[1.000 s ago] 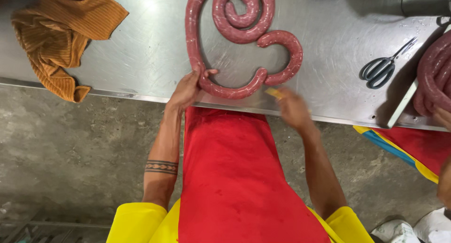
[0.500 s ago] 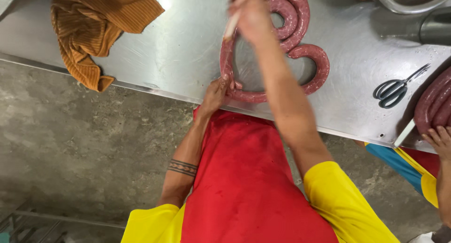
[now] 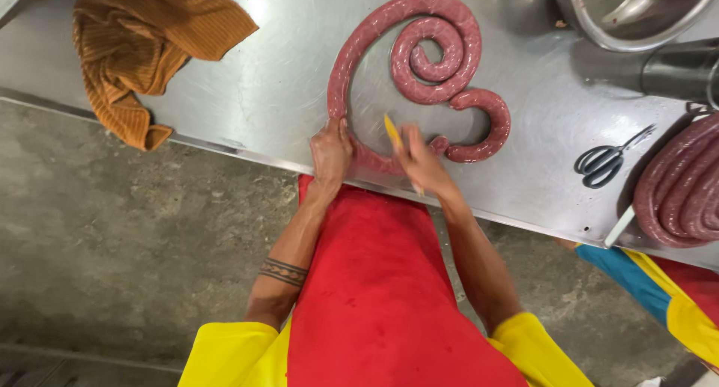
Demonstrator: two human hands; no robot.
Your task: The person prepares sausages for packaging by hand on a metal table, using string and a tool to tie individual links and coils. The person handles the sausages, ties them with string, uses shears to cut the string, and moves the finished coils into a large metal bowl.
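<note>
Half a second back the right hand (image 3: 419, 159) was stretched far up over the coil; now it sits low at the near edge of the worktop (image 3: 247, 110), just right of the left hand (image 3: 331, 149), and the view has drifted so the bowl shows at the upper right.

A long red sausage (image 3: 419, 50) lies coiled on the steel at the upper middle of the frame, its outer loop curving down to both hands. Left hand's grip is pressed together on the sausage where that loop meets the worktop edge. Right hand's grip pinches a thin yellow strip (image 3: 392, 132), which slants up between the 2 hands; the hand is blurred, and its fingers rest on or just over the sausage's lower run.

An orange cloth (image 3: 142, 50) is crumpled at the upper left, hanging partly over the edge. At the right lie black scissors (image 3: 605, 161), near a second sausage coil (image 3: 681, 189) on a tray. A metal bowl (image 3: 636, 13) stands in the upper right corner.
</note>
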